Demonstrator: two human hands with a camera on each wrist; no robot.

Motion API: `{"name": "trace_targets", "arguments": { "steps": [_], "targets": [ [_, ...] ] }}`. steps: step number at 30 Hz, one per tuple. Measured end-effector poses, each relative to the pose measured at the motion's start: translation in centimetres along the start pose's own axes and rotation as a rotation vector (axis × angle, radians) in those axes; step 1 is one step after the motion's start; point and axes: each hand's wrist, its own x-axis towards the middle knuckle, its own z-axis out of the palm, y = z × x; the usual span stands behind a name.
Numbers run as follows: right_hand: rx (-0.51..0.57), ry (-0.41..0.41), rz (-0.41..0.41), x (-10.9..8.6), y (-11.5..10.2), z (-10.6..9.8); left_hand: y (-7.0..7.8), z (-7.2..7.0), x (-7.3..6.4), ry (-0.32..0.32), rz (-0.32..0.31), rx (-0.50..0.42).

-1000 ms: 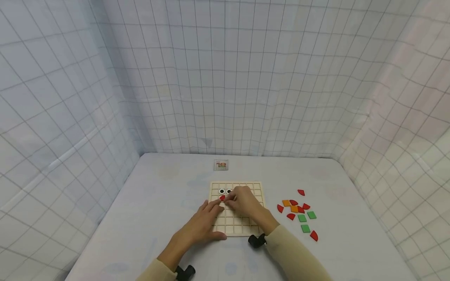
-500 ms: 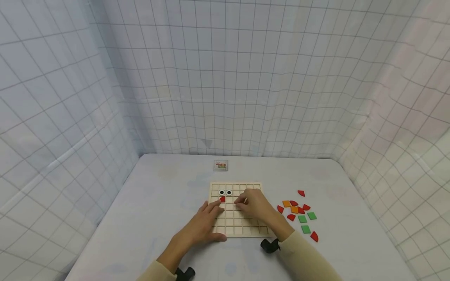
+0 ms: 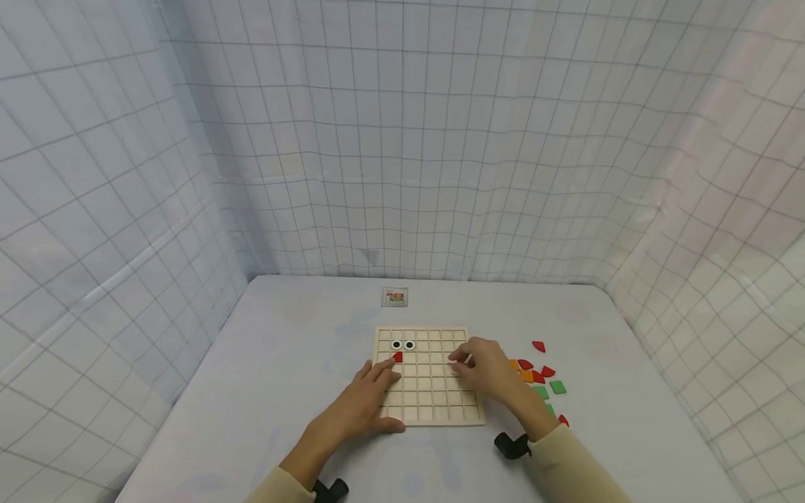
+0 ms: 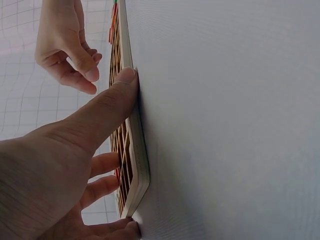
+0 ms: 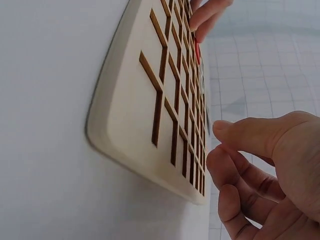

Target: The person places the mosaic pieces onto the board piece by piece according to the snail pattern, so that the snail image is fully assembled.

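Observation:
A square wooden grid board (image 3: pixel 434 398) lies flat on the table. Two black-and-white eye pieces (image 3: pixel 403 345) sit side by side in its upper left cells, and a red quarter-circle piece (image 3: pixel 398 357) lies below the left one. My left hand (image 3: pixel 361 402) rests on the board's left side; in the left wrist view its thumb (image 4: pixel 107 105) touches the near edge while other fingers reach onto the grid. Above the board's right part hovers my right hand (image 3: pixel 487 367), its fingers loosely bent. Nothing shows between the right thumb (image 5: pixel 250 132) and fingertips.
Right of the board lie loose red quarter-circle pieces (image 3: pixel 539 346), orange squares (image 3: pixel 527 376) and green squares (image 3: pixel 557 386), some hidden behind the right hand. A small picture card (image 3: pixel 395 297) lies beyond the board. White gridded curtains (image 3: pixel 409 175) surround the table.
My right hand has left the red quarter-circle piece and moved right across the board towards the loose pieces. The left hand has stayed in place.

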Motion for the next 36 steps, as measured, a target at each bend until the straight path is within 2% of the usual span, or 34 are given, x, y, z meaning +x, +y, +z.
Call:
{"name": "trace_targets", "arguments": {
  "steps": [11, 17, 20, 28, 36],
  "targets": [
    [-0.048, 0.018, 0.109, -1.5, 3.4, -3.0, 0.0, -0.3, 0.1, 0.009, -0.028, 0.019],
    [-0.033, -0.018, 0.17, -2.6, 4.9, -4.4, 0.1, -0.4, 0.0, -0.003, -0.04, 0.017],
    [-0.047, -0.031, 0.162, -2.9, 5.4, -4.9, 0.3, -0.4, -0.1, 0.002, -0.035, 0.019],
    [-0.038, -0.094, 0.158, -3.5, 6.4, -5.0, 0.2, -0.4, -0.3, 0.002, -0.029, 0.01],
    [-0.002, -0.083, 0.194, -4.0, 6.8, -4.6, 0.1, 0.1, -0.1, -0.003, -0.038, 0.0]
  ]
}}
